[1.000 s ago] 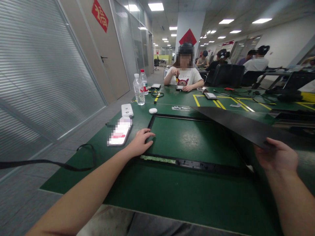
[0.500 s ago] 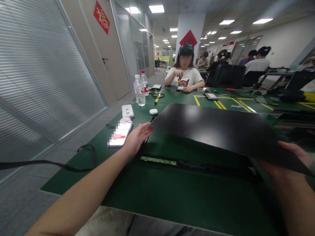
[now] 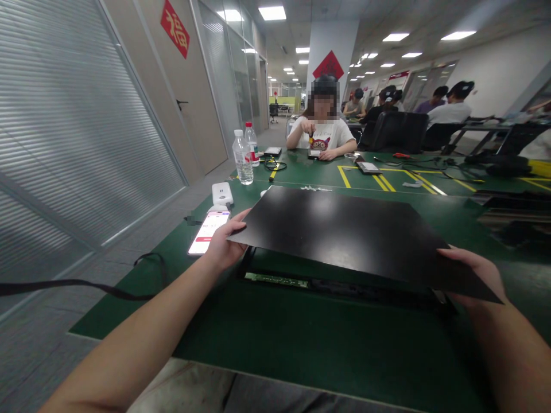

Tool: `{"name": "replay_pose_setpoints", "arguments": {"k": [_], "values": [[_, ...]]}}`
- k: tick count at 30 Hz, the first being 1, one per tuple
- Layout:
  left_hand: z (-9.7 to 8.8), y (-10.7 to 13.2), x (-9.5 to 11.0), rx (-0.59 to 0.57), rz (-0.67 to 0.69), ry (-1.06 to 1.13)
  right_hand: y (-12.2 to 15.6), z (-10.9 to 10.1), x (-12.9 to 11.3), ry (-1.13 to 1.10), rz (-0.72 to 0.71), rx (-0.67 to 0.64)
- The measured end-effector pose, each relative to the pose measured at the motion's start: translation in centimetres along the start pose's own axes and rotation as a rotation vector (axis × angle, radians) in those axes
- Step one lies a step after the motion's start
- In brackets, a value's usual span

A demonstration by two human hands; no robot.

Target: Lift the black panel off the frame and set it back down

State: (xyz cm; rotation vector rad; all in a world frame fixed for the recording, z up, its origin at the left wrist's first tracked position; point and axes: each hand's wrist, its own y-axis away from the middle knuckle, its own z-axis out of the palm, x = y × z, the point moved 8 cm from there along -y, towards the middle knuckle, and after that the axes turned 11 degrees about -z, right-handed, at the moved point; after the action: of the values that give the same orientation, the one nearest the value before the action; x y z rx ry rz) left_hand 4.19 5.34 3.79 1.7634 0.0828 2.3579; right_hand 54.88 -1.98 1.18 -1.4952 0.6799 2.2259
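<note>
A thin, glossy black rectangular panel [image 3: 340, 229] is held above the table, tilted down toward the right. My left hand [image 3: 226, 241] grips its left edge, thumb on top and fingers beneath. Its right edge is in my right hand [image 3: 476, 275], the thumb over the surface and the other fingers hidden underneath. Below the panel lies a black frame [image 3: 353, 289], mostly covered by it. Along the frame's near side runs a narrow green circuit board [image 3: 275, 280].
A lit phone [image 3: 209, 232], a white power bank [image 3: 222, 194] and two plastic bottles [image 3: 243, 158] stand on the left of the green table [image 3: 301, 355]. Across it, a person [image 3: 321, 135] handles a small device. Cables [image 3: 469, 163] lie at the far right.
The panel has shifted left and toward me, over the frame. My left hand has closed on its left edge, and my right hand has moved left with it.
</note>
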Motion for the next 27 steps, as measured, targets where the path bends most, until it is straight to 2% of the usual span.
{"name": "replay_pose_setpoints", "arguments": {"k": [4,8,15,27], "values": [[0.1,0.2,0.8,-0.063,0.043,0.169,0.2,1.2,1.7,0.196,0.138,-0.233],[0.5,0.9,1.5,-0.063,0.071,0.213,-0.5,1.5,1.4,0.251,0.065,-0.296],[0.0,1.3,2.2,0.008,0.128,0.232,-1.9,0.7,0.4,0.208,-0.105,-0.160],[0.3,1.1,0.6,0.075,0.050,0.134,-3.0,-0.4,0.6,0.511,-0.220,-0.091]]}}
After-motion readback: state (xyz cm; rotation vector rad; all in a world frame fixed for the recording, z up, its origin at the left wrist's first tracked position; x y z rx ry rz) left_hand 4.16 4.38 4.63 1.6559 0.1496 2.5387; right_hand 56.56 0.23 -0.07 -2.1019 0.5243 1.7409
